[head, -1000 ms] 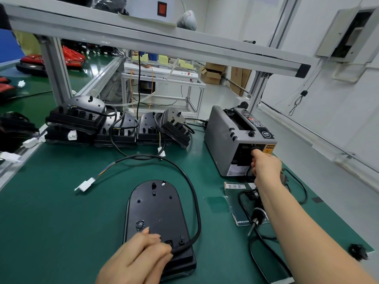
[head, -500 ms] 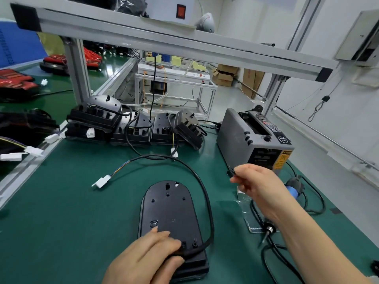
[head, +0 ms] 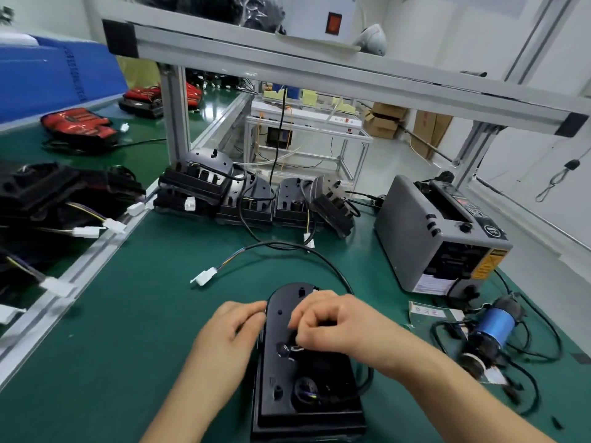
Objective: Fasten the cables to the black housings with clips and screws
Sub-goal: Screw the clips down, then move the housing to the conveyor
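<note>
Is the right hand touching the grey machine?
No, the right hand is over the black housing, apart from the grey machine.

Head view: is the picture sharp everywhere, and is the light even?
Head view: centre fairly sharp, blue screwdriver at the right edge smeared; head view: light even, a soft shadow under the right hand on the black housing; head view: the small piece that hand pinches is too blurred to name.
</note>
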The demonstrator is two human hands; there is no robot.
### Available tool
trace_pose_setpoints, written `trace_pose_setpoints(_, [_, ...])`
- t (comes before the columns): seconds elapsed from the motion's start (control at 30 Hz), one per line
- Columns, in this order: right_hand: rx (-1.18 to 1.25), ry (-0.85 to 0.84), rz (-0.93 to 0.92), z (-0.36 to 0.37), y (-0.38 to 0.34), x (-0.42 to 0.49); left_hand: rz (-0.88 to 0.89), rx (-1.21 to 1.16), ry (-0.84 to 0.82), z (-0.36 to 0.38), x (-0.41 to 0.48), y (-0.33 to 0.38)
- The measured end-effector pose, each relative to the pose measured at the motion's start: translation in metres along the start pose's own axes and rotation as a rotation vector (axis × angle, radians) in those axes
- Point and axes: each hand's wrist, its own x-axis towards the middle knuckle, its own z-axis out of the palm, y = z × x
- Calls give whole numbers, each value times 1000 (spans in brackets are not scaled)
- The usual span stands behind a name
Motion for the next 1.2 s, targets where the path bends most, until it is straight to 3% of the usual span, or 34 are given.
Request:
trace_pose_setpoints(0.13, [-62, -34, -5, -1, 2, 2, 20, 22, -27, 6, -3, -10])
trace_pose_setpoints(0.3, [113, 67, 20, -1, 5, 1, 46, 59, -24, 6, -1, -18])
trace_pose_setpoints(0.5, [-100, 84, -10, 7, 10, 8, 59, 42, -20, 6, 0, -21])
trace_pose_setpoints(0.63, [-120, 28, 6, 11, 10, 11, 46, 44, -4, 8, 0, -24])
trace_pose_setpoints(1.2, [-310, 113, -54, 20, 13, 22, 63, 4, 12, 8, 0, -27])
